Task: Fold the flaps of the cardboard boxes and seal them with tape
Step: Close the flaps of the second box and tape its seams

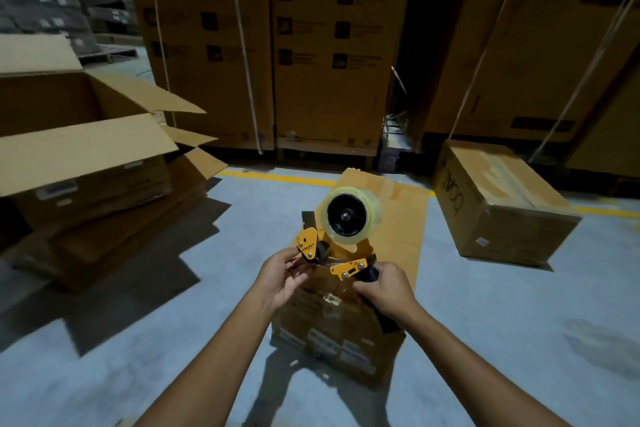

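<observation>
**Tape dispenser in both hands over a closed box**

Holds a yellow-and-black handheld tape dispenser [341,236], loaded with a roll of clear tape, in mid-scene over a closed brown cardboard box [398,218] standing on the grey concrete floor [173,322]. Grips the black handle with the right hand [384,288], fingers curled fully round it. Pinches the front end with the left hand [280,274], thumb and fingertips drawn together just below the yellow side plate; cannot tell whether on the loose tape end or on the frame. Points the roll toward the far side. Cannot tell whether the tool touches the box top.

On the left, shows a large open brown cardboard box [86,156], flaps spread outward, resting on a flatter carton. On the far right, shows a taped brown cardboard box [502,204], shut, with black handwriting on its side, well apart from the hands. Beyond a yellow painted floor line [277,177], shows tall stacks of printed brown cartons [311,45] bound with white cord.
</observation>
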Available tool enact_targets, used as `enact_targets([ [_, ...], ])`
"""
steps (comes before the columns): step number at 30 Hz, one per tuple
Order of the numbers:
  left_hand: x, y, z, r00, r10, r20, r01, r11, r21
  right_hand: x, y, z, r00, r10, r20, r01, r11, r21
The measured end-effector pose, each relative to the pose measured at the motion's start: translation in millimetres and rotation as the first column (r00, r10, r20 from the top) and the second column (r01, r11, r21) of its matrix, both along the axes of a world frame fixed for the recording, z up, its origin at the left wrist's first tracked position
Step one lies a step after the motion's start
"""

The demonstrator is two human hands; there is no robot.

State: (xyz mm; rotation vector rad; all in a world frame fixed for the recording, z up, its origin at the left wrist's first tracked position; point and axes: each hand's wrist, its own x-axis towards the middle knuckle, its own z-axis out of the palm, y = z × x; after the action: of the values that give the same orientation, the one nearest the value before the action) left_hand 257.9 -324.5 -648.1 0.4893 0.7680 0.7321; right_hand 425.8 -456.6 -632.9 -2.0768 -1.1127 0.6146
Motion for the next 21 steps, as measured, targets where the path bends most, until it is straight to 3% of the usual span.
enact_targets([
  [3,-15,7,-5,1.000,-0.022,0.018,0.023,0.999,-0.040,-9,8,5,0.998,0.030,0.052,-0.030,1.000,-0.001],
  [11,-35,32,-17,0.998,-0.052,0.032,0.054,0.997,-0.054,-22,29,4,0.998,0.068,0.012,-0.067,0.997,-0.034],
  [16,-40,39,-18,0.997,-0.047,-0.055,0.050,0.998,0.043,-21,40,4,0.992,0.121,0.035,-0.116,0.987,-0.113],
  [21,-41,47,-23,0.987,0.020,-0.161,-0.014,0.999,0.040,-25,47,4,0.984,0.178,-0.021,-0.179,0.976,-0.123],
])
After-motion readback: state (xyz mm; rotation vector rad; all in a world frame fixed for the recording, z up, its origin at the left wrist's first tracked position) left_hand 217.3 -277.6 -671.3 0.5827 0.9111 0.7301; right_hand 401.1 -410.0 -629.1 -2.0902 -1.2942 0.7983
